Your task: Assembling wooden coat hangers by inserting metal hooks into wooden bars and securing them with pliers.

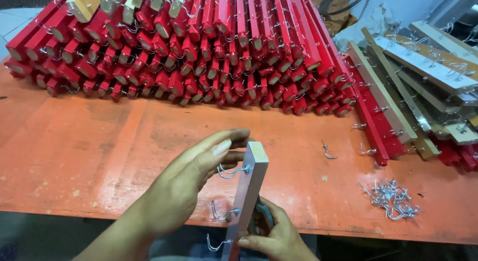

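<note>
Head view: big stack of red wooden strips fills the far side of the desk, ends facing the camera, small metal hooks poking out between them. A few unpainted strip ends sit on top at far left. Right of it, a looser pile of bare and grey strips with hooks lies fanned out, some red ones under it. Desk top is orange-red, scuffed and worn, paint rubbed pale in patches. Behind the stacks, a bit of tiled floor at top left and some cables and a bag at top right, blurred.

Held strip: pale grey wood, bare square end up, tilted a little to the right, over the near desk edge. Three silver hooks stick out of its left face, one above the other. Left hand is loosely cupped at the strip's left side, fingers by the top hook, not clenched. Right hand has its grip wrapped round the strip's lower part from the right.

Small heap of loose hooks lies on the desk at right, well apart from the hands. Single hook lies between heap and strip.
</note>
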